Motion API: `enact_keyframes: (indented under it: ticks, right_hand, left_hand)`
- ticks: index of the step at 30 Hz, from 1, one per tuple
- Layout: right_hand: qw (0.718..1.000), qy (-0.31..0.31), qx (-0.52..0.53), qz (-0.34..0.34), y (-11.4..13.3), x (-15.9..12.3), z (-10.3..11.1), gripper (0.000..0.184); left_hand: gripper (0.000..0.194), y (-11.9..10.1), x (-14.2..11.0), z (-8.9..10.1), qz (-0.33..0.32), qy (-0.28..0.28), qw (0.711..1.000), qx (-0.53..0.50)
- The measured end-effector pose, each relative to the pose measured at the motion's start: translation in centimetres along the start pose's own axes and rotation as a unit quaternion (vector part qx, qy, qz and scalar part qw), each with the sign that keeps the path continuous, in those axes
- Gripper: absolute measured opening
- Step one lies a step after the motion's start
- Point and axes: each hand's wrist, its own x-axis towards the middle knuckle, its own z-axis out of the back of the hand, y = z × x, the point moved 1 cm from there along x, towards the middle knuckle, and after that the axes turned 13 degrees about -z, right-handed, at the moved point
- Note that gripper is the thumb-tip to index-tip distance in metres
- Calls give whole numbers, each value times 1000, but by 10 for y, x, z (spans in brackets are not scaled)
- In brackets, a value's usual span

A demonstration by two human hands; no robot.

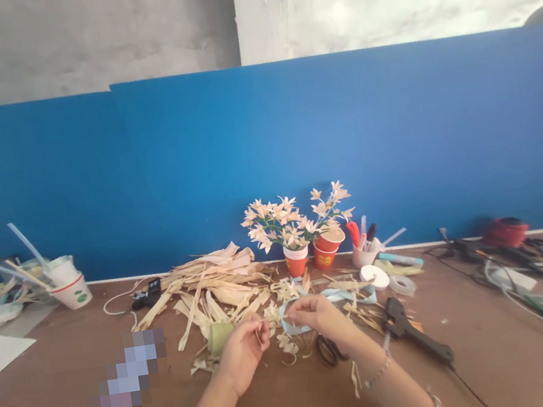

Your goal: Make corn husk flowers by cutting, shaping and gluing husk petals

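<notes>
Pale husks [215,275] beyond left fingers [265,330], blue ribbon [294,329] beside right fingers [300,308]

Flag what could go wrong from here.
1. Burn: the glue gun lies close to the right forearm; whether it's hot can't be seen.
2. Tip-over: the flowers spread wider than their red-and-white cup, so a bump might topple it.
3. Loss: a small piece dropped from the left hand or right hand could vanish among the pale scraps.

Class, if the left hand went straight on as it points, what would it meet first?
Probably the pale husk scraps just beyond the left hand, though its height above them is unclear.
</notes>
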Motion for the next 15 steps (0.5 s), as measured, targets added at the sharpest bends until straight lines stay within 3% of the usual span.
enact_keyframes:
  ticks: [15]
  right_hand:
    - [995, -87, 47, -31, 0, 5, 10, 29]
  left_hand:
    - [15, -2, -2, 0, -31, 56, 998, 19]
